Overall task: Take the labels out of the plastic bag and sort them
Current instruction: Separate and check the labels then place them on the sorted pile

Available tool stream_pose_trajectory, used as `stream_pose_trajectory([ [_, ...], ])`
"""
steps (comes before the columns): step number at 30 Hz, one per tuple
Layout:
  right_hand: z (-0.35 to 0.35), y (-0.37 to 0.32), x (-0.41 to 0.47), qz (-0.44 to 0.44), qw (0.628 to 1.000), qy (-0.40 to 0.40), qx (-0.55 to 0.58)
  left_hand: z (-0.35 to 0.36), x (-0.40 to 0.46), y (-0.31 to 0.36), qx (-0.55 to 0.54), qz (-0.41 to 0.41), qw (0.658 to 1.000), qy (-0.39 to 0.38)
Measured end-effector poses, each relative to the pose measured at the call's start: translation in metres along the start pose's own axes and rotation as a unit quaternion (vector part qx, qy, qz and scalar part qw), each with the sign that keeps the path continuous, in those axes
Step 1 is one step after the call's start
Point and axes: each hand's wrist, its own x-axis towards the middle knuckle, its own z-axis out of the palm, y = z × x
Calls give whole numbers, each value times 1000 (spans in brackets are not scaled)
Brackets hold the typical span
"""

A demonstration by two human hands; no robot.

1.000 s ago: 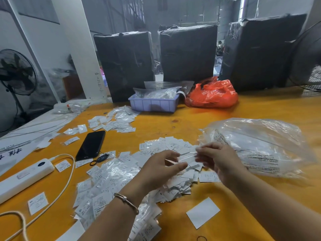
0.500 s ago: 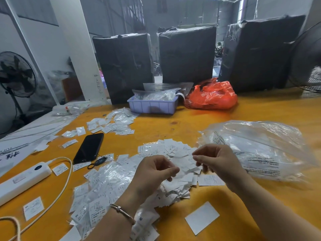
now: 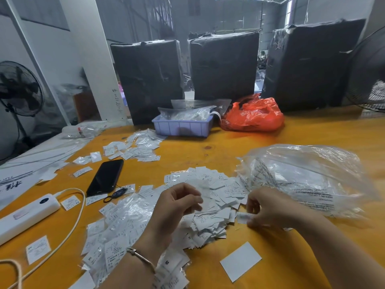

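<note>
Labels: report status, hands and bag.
Left hand curled above label pile, grip unclear. Right hand pinching one label. Clear bag beside it. Nothing blocking.

Readable size letters only: "M" on a label (image 3: 166, 262) at 6 o'clock, "S" on a label (image 3: 189, 238) just above it; other print blurred.

The right hand (image 3: 268, 207) is motion-blurred — whether its fingers (image 3: 253, 205) pinch the label (image 3: 242, 216) beneath them cannot be told. The plastic bag (image 3: 308, 178) smears at its right side. Print on the label pile (image 3: 210, 205) is mostly too small to read — the power strip (image 3: 25, 215) is cut off at the left edge.
</note>
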Motion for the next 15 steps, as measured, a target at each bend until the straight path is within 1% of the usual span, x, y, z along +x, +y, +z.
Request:
stream_pose_trajectory([
  [3, 1, 0, 2, 8, 999, 6, 35, 0, 1, -1, -44, -20, 999, -21],
  [5, 1, 0, 1, 10, 997, 15, 79, 1, 2, -1, -62, -30, 997, -41],
  [7, 0, 0, -1, 0, 991, 5, 134, 1, 2, -2, -47, -37, 997, -43],
  [9, -1, -1, -3, -8, 979, 6, 206, 2, 2, -3, -29, -45, 998, -26],
  [11, -6, -3, -5, -21, 955, 39, 294, 3, 1, -2, -39, -41, 998, -27],
  [12, -9, -3, -6, -31, 937, 59, 343, 3, 0, -1, -44, -37, 998, -29],
  [15, -14, -7, -10, -57, 865, 87, 491, 3, 0, -1, -53, -23, 998, -37],
])
